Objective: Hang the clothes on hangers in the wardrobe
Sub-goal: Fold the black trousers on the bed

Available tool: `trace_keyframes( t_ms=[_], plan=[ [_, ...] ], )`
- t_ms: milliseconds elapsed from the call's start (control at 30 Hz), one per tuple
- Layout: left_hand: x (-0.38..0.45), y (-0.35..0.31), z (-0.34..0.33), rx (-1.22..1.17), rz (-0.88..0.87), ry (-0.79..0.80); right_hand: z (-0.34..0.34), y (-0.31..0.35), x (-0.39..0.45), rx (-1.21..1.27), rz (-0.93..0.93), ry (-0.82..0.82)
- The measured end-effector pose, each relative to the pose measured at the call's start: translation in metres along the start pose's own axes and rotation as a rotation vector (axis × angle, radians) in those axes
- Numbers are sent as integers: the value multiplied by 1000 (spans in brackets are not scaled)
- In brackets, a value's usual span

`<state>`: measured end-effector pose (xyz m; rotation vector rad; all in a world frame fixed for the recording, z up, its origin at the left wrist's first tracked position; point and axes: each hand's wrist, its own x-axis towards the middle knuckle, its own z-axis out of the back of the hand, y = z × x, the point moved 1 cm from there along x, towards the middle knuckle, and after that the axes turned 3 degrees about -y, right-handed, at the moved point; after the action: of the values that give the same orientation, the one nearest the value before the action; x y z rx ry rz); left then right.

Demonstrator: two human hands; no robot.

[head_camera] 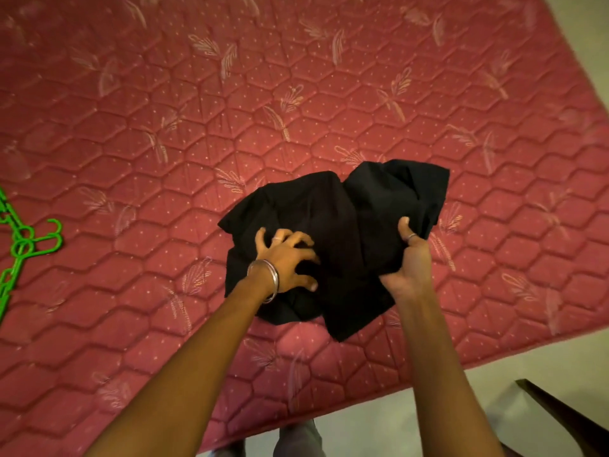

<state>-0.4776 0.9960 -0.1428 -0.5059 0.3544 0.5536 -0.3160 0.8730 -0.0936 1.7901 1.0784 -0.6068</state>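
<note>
One black garment (342,225), both hands' fingers clutching it; green hangers (23,245), count unclear.

Both arms reach forward. The left hand (286,258) claws down with curled, spread fingers. The right hand (408,258) pinches, thumb up

We record a red quilted mattress (230,110) filling most of the view, stitched in hexagons with pale leaf motifs and small dots. Pale floor (412,423) shows beyond its near edge and at the upper right corner. Dark wooden furniture (566,423) stands lower right. Lighting is warm and dim.
</note>
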Motion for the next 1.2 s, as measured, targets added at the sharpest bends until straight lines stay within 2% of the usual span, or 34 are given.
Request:
trace_keyframes(
  t_ms=[67, 133, 200, 267, 367, 433, 467, 500, 533, 567, 600, 667, 733, 800, 867, 900, 967, 1000, 1033, 1100, 1200],
  plan=[
    [1, -8, 1, 208, -41, 4, 5, 12, -3, -39, 25, 16],
    [0, -7, 2, 220, -17, -99, 10, 22, -1, -130, 107, -22],
    [1, 5, 11, -101, 97, -332, 20, 37, 9, -415, 315, -157],
    [-3, 19, 35, -515, 180, -566, 32, 49, 14, -888, 530, -368],
    [-3, 18, 92, -854, 99, -640, 37, 45, 16, -1526, 536, -678],
    [-8, 7, 131, -849, 19, -668, 21, 35, 6, -1693, 603, -795],
    [-10, 2, 151, -769, -31, -686, 6, 32, -2, -1684, 738, -742],
    [-11, -4, 168, -667, -87, -687, -7, 30, -5, -1616, 933, -570],
    [-16, -11, 186, -543, -148, -672, -24, 26, -15, -1531, 1094, -313],
    [-22, -20, 202, -425, -199, -637, -43, 21, -27, -1444, 1143, -46],
    [-27, -29, 217, -337, -239, -598, -62, 15, -38, -1380, 1099, 164],
    [-41, -42, 244, -232, -317, -552, -102, 5, -65, -1305, 989, 443],
    [-56, -44, 259, -140, -363, -494, -129, 0, -80, -1173, 993, 502],
    [-72, -27, 261, 26, -314, -387, -150, 1, -94, -1022, 939, 485],
    [-89, 9, 242, 111, -139, -347, -173, -3, -118, -965, 888, 551],
    [-97, 30, 224, 124, -3, -387, -183, -7, -135, -990, 885, 583],
    [-115, 73, 176, -18, 270, -558, -202, -19, -173, -1013, 870, 676],
    [-124, 89, 149, -208, 378, -640, -209, -24, -193, -963, 824, 736],
    [-138, 101, 125, -494, 456, -681, -217, -31, -216, -894, 777, 789],
    [-169, 101, 88, -954, 455, -590, -234, -42, -261, -784, 714, 881],
    [-200, 82, 58, -1003, 304, -323, -265, -57, -309, -666, 697, 913]
  ],
)
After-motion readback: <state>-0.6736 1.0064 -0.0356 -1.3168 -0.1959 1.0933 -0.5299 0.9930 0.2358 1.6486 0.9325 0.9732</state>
